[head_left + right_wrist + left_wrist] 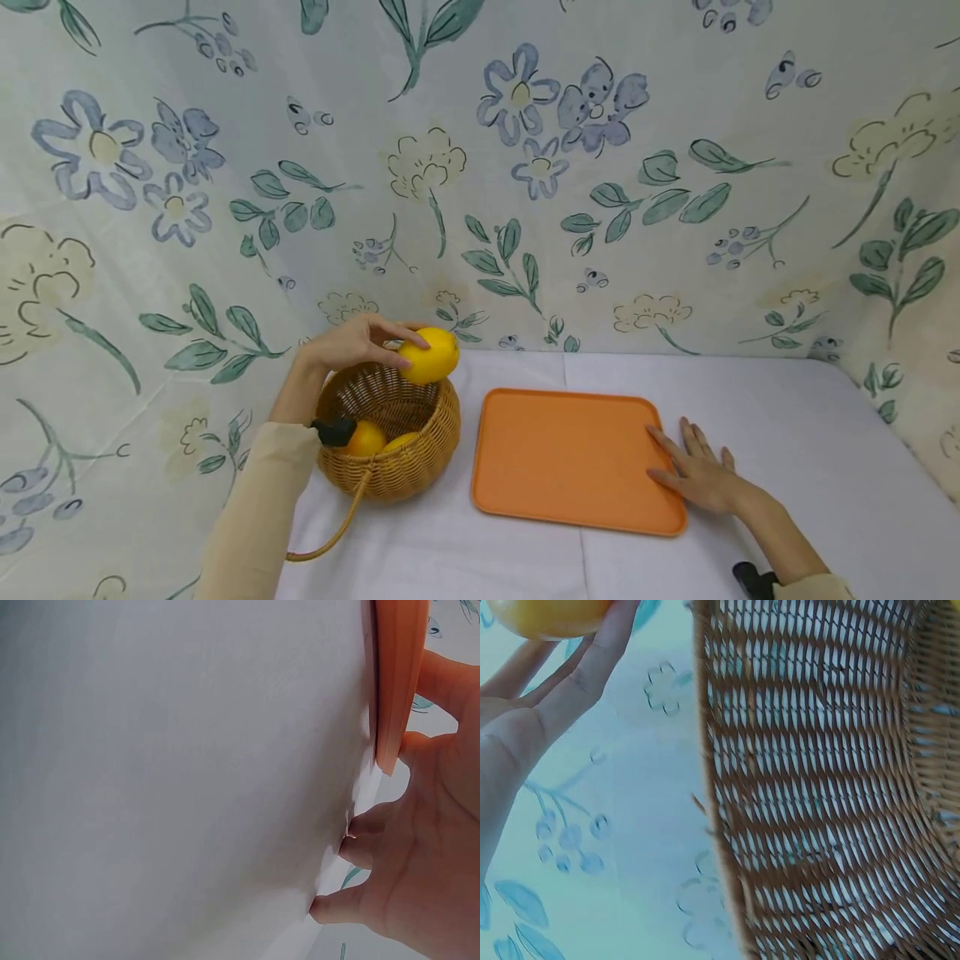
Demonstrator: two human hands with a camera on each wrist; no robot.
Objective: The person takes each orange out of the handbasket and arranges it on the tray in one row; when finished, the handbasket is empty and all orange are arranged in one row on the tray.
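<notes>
A yellow lemon [429, 357] is gripped between the thumb and fingers of my left hand [365, 340], just above the right rim of a round wicker basket [420, 467]. In the left wrist view, part of the lemon [551, 616] shows at the top left, beside the woven basket wall [802, 780]. Inside the basket lie an orange fruit [366, 438] and a yellow fruit [401, 441]. My right hand [705, 475] lies with spread fingers at the right edge of an orange tray [570, 458]; thumb and a finger touch its rim, other fingertips rest on the cloth.
A white cloth [525, 558] covers the table. The basket's curved handle [341, 529] hangs down toward the front left. Behind the table stands a floral-patterned curtain [510, 233], close to the back of the basket.
</notes>
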